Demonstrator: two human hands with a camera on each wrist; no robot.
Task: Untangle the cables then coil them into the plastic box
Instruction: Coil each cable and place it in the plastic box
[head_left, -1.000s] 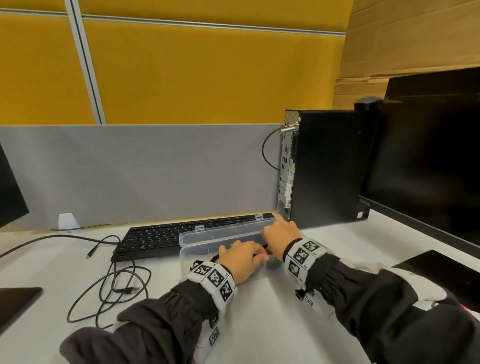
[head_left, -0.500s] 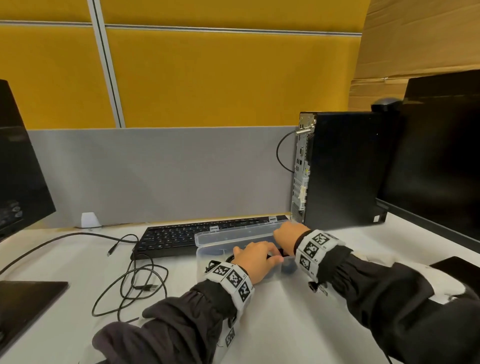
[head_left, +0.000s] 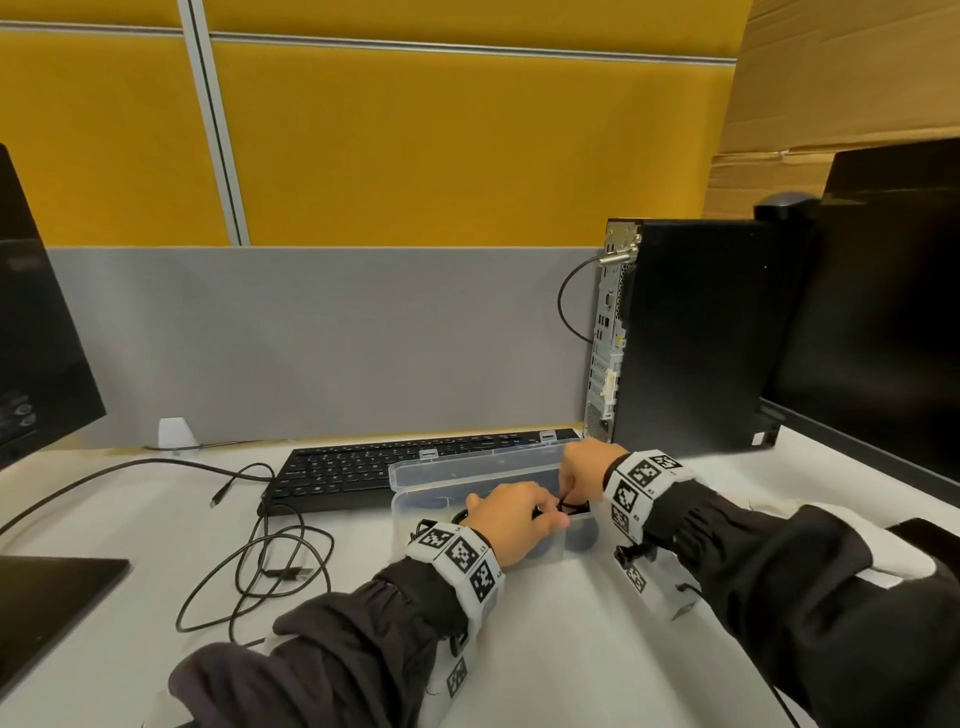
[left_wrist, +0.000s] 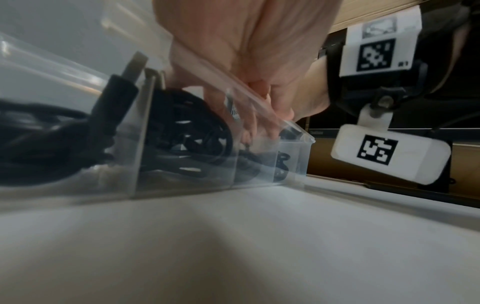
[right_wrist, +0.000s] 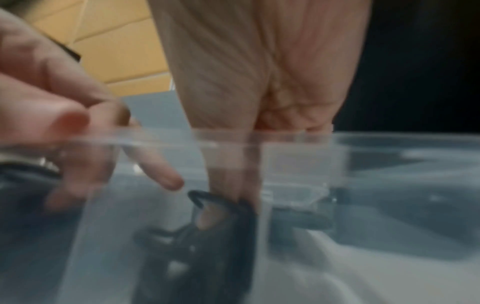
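A clear plastic box (head_left: 415, 506) stands on the white desk with its lid (head_left: 483, 462) tipped open against the keyboard. Both hands are in its right end. My left hand (head_left: 511, 519) curls over the near wall and holds a black cable (head_left: 571, 505) there. My right hand (head_left: 582, 475) reaches down from the far side and pinches the same cable. The left wrist view shows the box (left_wrist: 293, 156) split by dividers, with black coils (left_wrist: 192, 131) under my left hand's fingers (left_wrist: 249, 115). In the right wrist view, a black loop (right_wrist: 221, 205) sits at my right fingertips.
A loose black cable (head_left: 270, 566) lies in tangled loops on the desk left of the box. A black keyboard (head_left: 363, 467) sits right behind the box. A PC tower (head_left: 691, 338) and a monitor (head_left: 883, 312) stand at the right, another monitor (head_left: 36, 322) at the left.
The head view has shifted, so the scene sits further right in frame. Both hands have stayed in the right end of the box, working the black cable.
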